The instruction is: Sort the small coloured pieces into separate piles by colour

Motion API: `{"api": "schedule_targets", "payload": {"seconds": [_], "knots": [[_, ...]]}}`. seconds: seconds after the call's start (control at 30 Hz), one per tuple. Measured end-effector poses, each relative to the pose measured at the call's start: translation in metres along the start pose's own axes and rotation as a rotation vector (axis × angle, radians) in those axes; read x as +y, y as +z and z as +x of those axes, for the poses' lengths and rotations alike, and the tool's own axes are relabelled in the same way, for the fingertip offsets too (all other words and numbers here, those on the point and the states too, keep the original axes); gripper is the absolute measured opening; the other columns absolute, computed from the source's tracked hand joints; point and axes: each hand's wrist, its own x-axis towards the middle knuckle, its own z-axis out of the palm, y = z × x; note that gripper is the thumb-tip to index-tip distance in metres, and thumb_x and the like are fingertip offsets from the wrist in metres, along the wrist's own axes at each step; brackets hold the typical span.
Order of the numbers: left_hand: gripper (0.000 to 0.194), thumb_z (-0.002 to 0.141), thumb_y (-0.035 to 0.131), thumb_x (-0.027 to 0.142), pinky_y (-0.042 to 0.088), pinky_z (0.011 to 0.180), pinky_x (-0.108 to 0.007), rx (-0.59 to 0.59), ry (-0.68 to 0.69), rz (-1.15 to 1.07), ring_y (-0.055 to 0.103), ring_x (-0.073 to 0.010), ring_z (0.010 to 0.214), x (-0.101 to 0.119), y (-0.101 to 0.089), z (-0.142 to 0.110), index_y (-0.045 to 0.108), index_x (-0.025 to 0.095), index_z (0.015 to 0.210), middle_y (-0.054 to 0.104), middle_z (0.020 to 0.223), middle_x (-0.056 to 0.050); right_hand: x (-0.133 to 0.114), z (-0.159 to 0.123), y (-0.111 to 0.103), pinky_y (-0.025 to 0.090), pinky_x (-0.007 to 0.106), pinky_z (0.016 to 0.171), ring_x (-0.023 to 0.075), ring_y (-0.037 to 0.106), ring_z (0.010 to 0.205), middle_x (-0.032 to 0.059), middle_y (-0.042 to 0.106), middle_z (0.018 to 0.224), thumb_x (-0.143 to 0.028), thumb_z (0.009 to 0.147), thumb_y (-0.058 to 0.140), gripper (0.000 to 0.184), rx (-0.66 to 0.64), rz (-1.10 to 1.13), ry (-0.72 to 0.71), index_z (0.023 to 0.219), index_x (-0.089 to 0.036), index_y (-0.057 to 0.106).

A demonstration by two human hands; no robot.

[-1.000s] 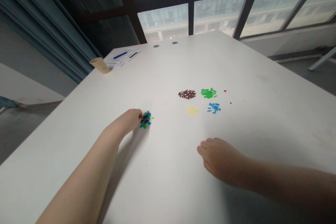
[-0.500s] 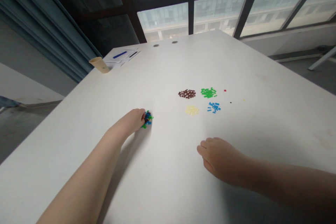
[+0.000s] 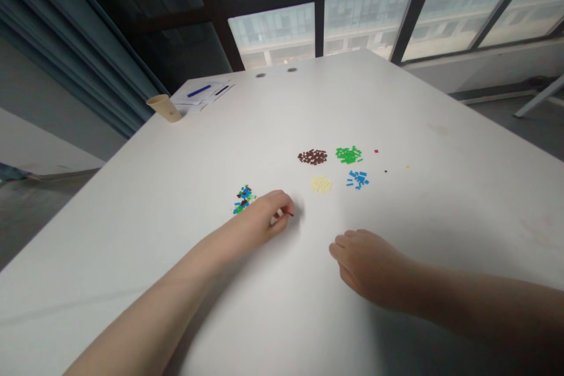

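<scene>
The left hand (image 3: 268,217) is clenched in a pinch, its fingertips (image 3: 287,207) closed on a tiny pale plastic piece (image 3: 276,219) that they mostly hide. Just beside that grip, toward its wrist side and to the left, lies a mixed heap of tiny blue, green and brown plastic pieces (image 3: 244,200) on the white table (image 3: 396,100). Beyond the fingertips sit four sorted piles: pale yellow pieces (image 3: 321,184) nearest, then brown pieces (image 3: 312,157), bright green pieces (image 3: 348,155) and blue pieces (image 3: 357,180).

The right hand (image 3: 370,264) is palm down with its fingers loosely curled, holding nothing visible, well apart from the left hand and nearest the pale yellow and blue piles. Past the sorted piles, away from both hands, lie a lone red piece (image 3: 376,151) and a black speck (image 3: 385,171). Far beyond the left hand stand a tan cylindrical cup (image 3: 164,108) and white papers (image 3: 200,97).
</scene>
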Motion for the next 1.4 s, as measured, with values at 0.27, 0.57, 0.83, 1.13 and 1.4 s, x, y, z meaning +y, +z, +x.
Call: {"api": "schedule_targets", "payload": {"seconds": [0.27,0.57,0.83,1.13,1.4], "knots": [[0.013,0.080,0.046,0.014,0.044,0.073,-0.023,0.183,0.130,-0.479,0.056,-0.0114,0.080,0.018,0.046,0.001,0.057,0.017,0.085,0.060,0.084,-0.004,0.004,0.000,-0.002,0.030,0.028,0.057,0.0169,0.051,0.063,0.0045,0.059,0.071,-0.014,0.077,0.042,0.014,0.086,0.024,-0.017,0.074,-0.018,0.055],[0.009,0.077,0.057,0.024,0.045,0.070,-0.023,0.299,-0.009,-0.705,0.058,-0.0116,0.074,0.019,0.054,0.001,0.061,0.017,0.081,0.063,0.078,-0.003,0.008,0.004,-0.010,0.034,0.026,0.060,0.0139,0.047,0.063,0.0013,0.053,0.066,-0.025,0.081,0.046,0.012,0.592,0.282,0.055,0.076,-0.018,0.054],[0.013,0.077,0.057,0.028,0.046,0.068,-0.025,0.303,-0.006,-0.627,0.057,-0.0128,0.071,0.020,0.054,0.000,0.063,0.017,0.082,0.063,0.076,-0.004,0.016,0.009,-0.013,0.041,0.027,0.065,0.0131,0.051,0.067,0.0009,0.056,0.067,-0.025,0.080,0.053,0.012,0.863,0.508,-0.005,0.087,-0.019,0.060],[0.018,0.076,0.057,0.031,0.042,0.065,-0.022,0.246,-0.019,-0.600,0.053,-0.0107,0.070,0.020,0.049,0.003,0.054,0.016,0.085,0.059,0.077,-0.002,0.018,0.008,-0.018,0.040,0.025,0.063,0.0119,0.051,0.064,-0.0001,0.057,0.063,-0.018,0.078,0.054,0.008,0.903,0.541,-0.032,0.077,-0.019,0.062],[0.014,0.081,0.045,0.024,0.035,0.056,-0.019,-0.034,0.111,-0.270,0.045,-0.0086,0.061,0.012,0.053,0.007,0.055,0.016,0.076,0.052,0.067,0.001,0.022,0.006,-0.031,0.041,0.027,0.064,0.0125,0.051,0.063,-0.0001,0.058,0.062,-0.019,0.077,0.054,0.008,0.961,0.486,0.019,0.074,-0.019,0.062]]}}
